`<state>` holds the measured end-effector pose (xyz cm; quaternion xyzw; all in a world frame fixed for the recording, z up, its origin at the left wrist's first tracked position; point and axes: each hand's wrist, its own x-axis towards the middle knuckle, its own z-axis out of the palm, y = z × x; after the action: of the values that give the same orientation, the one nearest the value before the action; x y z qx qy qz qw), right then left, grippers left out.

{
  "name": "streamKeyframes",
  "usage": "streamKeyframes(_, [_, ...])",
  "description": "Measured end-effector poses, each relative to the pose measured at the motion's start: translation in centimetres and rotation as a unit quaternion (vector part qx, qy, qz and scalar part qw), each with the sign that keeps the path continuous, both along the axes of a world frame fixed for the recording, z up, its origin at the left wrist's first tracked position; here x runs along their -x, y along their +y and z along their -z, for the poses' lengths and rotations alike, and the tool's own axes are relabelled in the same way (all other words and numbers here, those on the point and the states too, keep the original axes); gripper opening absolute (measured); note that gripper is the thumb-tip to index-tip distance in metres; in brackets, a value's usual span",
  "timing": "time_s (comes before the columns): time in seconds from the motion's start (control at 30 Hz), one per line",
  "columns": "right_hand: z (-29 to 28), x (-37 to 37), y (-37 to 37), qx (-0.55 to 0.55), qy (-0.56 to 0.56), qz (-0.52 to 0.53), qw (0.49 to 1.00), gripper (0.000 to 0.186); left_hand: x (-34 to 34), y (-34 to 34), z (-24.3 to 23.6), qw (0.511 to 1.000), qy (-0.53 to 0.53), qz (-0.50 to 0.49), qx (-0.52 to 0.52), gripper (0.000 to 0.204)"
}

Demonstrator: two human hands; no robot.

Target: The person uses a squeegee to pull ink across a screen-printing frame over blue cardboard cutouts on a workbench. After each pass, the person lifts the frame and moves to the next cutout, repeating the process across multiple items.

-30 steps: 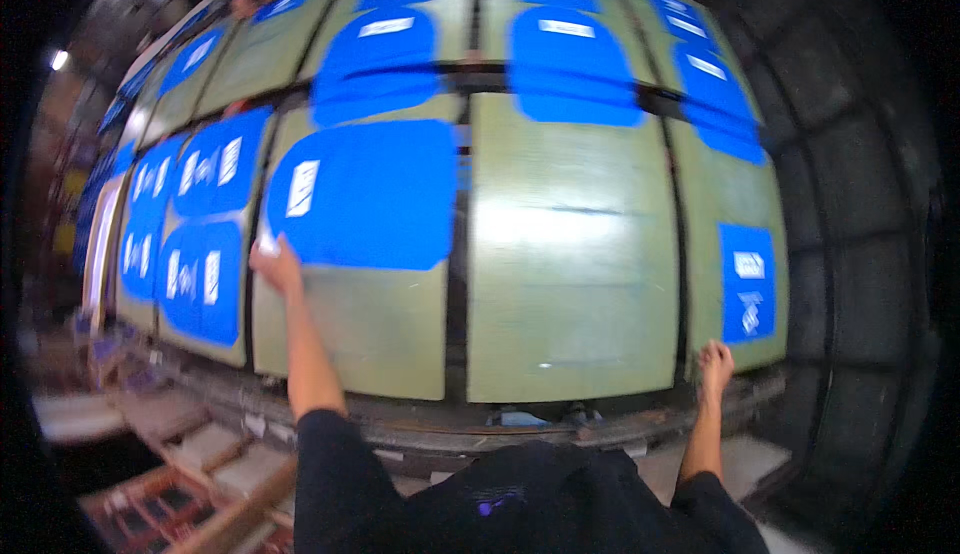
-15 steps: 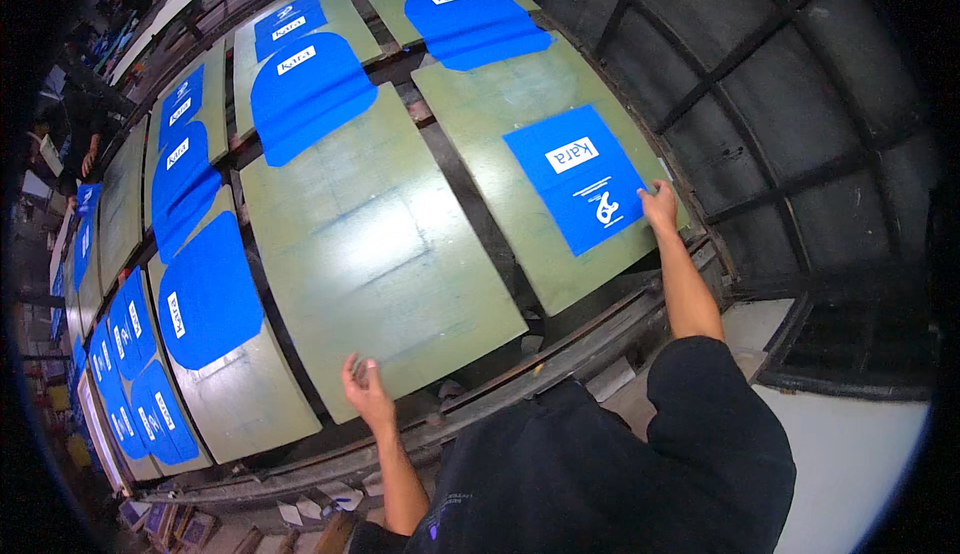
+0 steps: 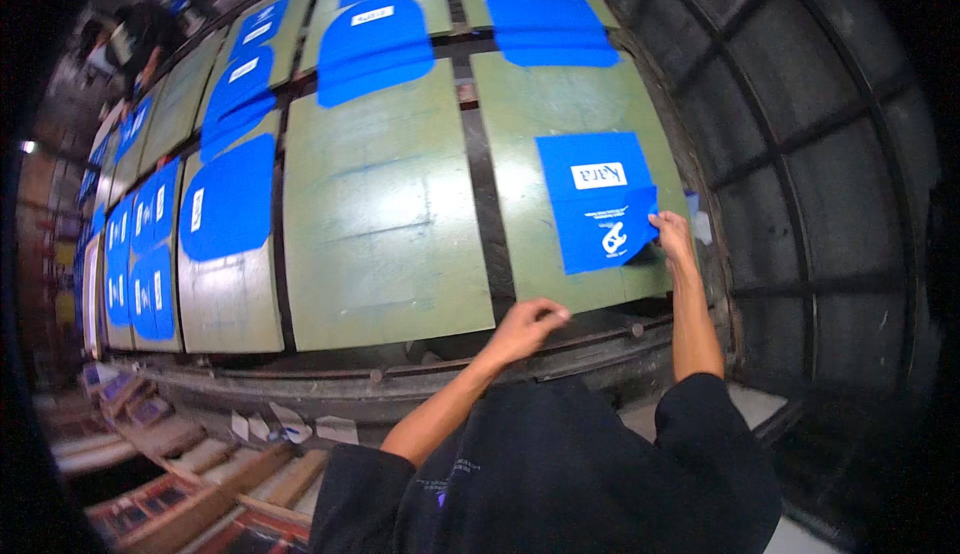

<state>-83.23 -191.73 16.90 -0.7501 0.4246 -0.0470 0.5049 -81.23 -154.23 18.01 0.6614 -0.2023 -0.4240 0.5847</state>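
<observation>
On the front right greenish board (image 3: 510, 274) lies a blue rectangular fabric piece (image 3: 570, 234) with white print. My right hand (image 3: 674, 233) pinches its right edge, where the cloth is lifted and creased while the rest lies flat. Near the front edge of the same board, left of the fabric, hovers my left hand (image 3: 530, 327). Its fingers are loosely stretched out to the right with nothing in them. A bare greenish board (image 3: 385, 224) stands to the left of that one.
Blue printed fabric pieces lie on several other boards, one a rounded panel (image 3: 228, 204). A dark rail (image 3: 330, 384) runs along the front. A dark gridded panel wall (image 3: 800, 194) rises at the right. Wooden frames (image 3: 190, 454) sit low at the left; a person (image 3: 135, 44) is far left.
My right hand has taken hold of the fabric's right edge and raised it into a fold. My left hand has moved right, from the bare board toward the fabric's board. The view has turned.
</observation>
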Motion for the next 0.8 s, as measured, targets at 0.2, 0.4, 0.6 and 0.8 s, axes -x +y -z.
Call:
streamKeyframes(0.2, [-9.0,-1.9,21.1,-0.195,-0.295,0.078,0.932,0.016,2.6,-0.4,-5.5,0.934,0.293,-0.051,0.200,0.068])
streamKeyframes(0.4, [-13.0,-3.9,41.8,-0.207,-0.412,-0.037,0.887,0.018,-1.4,13.3,-9.9,0.812,0.334,-0.325,0.351,0.049])
streamKeyframes(0.6, [-9.2,-6.9,58.8,-0.220,-0.362,-0.092,0.901,0.012,-6.9,30.1,-7.5,0.819,0.240,-0.410,0.320,0.021])
streamKeyframes(0.8, [-7.8,-10.8,68.1,-0.290,-0.297,-0.118,0.902,0.012,-16.8,42.1,-4.3,0.806,0.130,-0.503,0.284,0.011])
